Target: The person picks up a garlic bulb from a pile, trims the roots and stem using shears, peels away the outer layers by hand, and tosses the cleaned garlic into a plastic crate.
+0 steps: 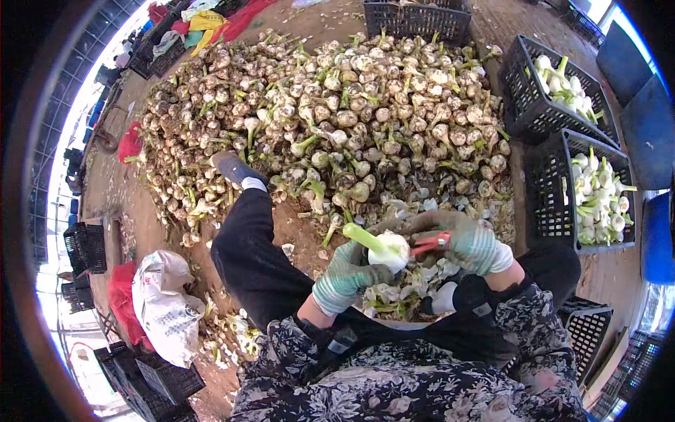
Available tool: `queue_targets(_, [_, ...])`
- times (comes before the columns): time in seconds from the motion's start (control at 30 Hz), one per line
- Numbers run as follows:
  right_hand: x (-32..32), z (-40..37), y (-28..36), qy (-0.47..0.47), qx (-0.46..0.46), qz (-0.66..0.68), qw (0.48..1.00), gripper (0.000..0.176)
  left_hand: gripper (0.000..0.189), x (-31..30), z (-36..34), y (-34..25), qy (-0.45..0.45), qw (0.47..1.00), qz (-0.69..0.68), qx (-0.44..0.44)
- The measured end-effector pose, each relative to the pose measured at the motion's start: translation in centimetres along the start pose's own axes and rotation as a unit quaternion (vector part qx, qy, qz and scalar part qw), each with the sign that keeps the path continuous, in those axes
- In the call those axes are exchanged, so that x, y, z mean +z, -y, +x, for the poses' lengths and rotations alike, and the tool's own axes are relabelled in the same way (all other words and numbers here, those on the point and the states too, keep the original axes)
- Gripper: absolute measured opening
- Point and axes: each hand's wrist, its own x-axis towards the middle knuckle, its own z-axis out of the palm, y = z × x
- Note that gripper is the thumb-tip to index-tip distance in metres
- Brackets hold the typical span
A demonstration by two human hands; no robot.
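My left hand [348, 273], in a striped green and white work glove, is closed around a garlic bulb [391, 254]. The bulb looks white and clean, and its pale green stem stub points up and to the left. In my right hand [463, 243], gloved the same way, is a small red-handled cutting tool [430, 243]. Its tip is close against the right side of the bulb; the blade itself cannot be made out. Below both hands, peeled skins and trimmings [394, 301] lie between my legs.
A large heap of unpeeled garlic [316, 119] spreads in front of me. On the right, a black crate [545, 200] and another black crate [524, 98] hold cleaned garlic. A further crate [418, 21] stands behind the heap. To the left lies a white sack [165, 306].
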Motion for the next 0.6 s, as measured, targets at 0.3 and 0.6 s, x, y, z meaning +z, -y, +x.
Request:
queue_targets(0.3, [1.0, 1.1, -1.2, -0.147, -0.026, -0.213, 0.966, 0.028, 0.065, 0.1, -0.2, -0.3, -0.023, 0.993, 0.114, -0.01])
queue_targets(0.6, [3.7, -0.8, -0.6, -0.161, -0.05, -0.517, 0.839, 0.018, 0.064, 1.2, 0.0, 0.0, -0.082, 0.968, 0.228, 0.06])
